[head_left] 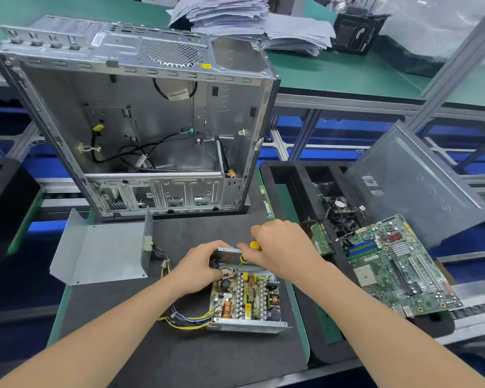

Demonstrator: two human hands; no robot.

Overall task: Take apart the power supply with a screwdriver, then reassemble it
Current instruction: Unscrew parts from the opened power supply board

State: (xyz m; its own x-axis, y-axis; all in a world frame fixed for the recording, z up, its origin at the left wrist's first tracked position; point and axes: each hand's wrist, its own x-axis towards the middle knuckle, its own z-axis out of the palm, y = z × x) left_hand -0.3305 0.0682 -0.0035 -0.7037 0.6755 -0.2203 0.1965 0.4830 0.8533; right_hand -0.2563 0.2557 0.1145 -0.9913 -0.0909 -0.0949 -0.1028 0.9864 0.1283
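Between hands: opened power supply (245,298); left hand (198,268) grips its far edge, right hand (282,247) grips yellow screwdriver (249,249).

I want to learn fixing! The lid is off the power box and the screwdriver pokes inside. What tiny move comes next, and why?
Probably turn the screwdriver on the screw under its tip: the right hand grips the yellow handle, the tip sits at the far edge of the power supply, and the left hand holds it steady.

One wide-angle camera is riding on the person's head, facing forward and down, looking from close above onto the worktop (179,351).
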